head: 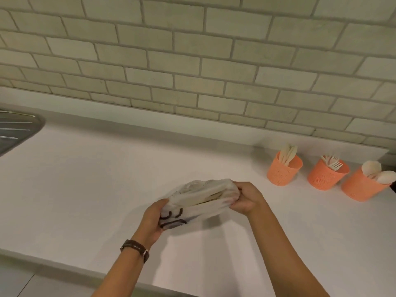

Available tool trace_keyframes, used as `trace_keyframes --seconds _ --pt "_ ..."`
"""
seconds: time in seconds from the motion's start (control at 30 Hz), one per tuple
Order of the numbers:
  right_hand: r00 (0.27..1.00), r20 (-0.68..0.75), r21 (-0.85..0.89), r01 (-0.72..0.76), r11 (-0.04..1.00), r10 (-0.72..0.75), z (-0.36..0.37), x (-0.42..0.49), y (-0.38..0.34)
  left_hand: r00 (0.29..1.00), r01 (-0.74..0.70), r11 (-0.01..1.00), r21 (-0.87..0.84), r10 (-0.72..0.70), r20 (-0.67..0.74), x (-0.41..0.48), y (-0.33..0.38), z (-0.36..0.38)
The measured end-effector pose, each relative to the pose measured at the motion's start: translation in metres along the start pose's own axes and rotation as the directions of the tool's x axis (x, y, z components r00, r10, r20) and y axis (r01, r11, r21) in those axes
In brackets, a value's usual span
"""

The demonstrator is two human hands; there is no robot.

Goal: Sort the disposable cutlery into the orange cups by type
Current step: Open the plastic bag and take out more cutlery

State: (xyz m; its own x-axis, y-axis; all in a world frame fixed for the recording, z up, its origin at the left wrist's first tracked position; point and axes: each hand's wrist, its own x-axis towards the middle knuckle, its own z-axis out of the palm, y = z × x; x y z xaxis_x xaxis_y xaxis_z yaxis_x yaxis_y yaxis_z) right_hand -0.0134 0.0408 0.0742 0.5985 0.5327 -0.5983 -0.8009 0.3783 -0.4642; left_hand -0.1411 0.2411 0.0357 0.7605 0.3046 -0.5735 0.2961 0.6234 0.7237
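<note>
A translucent white plastic bag (201, 200) with dark print is held just above the white counter, with pale cutlery showing through it. My left hand (153, 221) grips its near left end and my right hand (246, 199) pinches its right end. Three orange perforated cups stand at the right by the wall: the left cup (282, 171) holds knives, the middle cup (326, 175) holds forks, and the right cup (362, 186) holds spoons.
The white counter (85, 189) runs from a steel sink drainer (15, 129) at the far left to the cups at the right. A pale brick wall stands behind. The counter's front edge crosses the lower left.
</note>
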Motion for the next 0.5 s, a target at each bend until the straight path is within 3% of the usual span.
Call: trace_keyframes --seconds 0.13,0.23,0.3,0.37,0.43,0.5 --pt "0.996 0.080 0.074 0.034 0.997 -0.040 -0.014 0.001 0.000 0.989 0.026 0.998 -0.061 -0.017 0.148 -0.008 0.014 0.001" --pt "0.981 0.069 -0.332 0.192 0.924 -0.179 -0.030 -0.008 0.004 0.969 0.077 0.970 -0.230 -0.018 0.248 -0.009 0.027 -0.011" --pt "0.950 -0.025 -0.598 0.234 0.766 -0.310 -0.041 -0.013 0.010 0.972 0.075 0.964 -0.253 -0.014 0.234 -0.007 0.034 -0.017" --pt "0.870 -0.063 -0.769 0.270 0.580 -0.489 -0.045 -0.015 0.018 0.984 0.058 0.970 -0.235 -0.016 0.176 -0.001 0.037 -0.024" --pt "0.745 -0.044 -0.917 0.234 0.323 -0.666 -0.049 -0.014 0.025 0.989 0.062 0.978 -0.201 -0.034 0.143 0.004 0.039 -0.030" --pt "0.678 0.010 -0.967 0.193 0.165 -0.735 -0.051 -0.012 0.031 0.991 0.074 0.981 -0.181 -0.052 0.123 0.008 0.041 -0.034"
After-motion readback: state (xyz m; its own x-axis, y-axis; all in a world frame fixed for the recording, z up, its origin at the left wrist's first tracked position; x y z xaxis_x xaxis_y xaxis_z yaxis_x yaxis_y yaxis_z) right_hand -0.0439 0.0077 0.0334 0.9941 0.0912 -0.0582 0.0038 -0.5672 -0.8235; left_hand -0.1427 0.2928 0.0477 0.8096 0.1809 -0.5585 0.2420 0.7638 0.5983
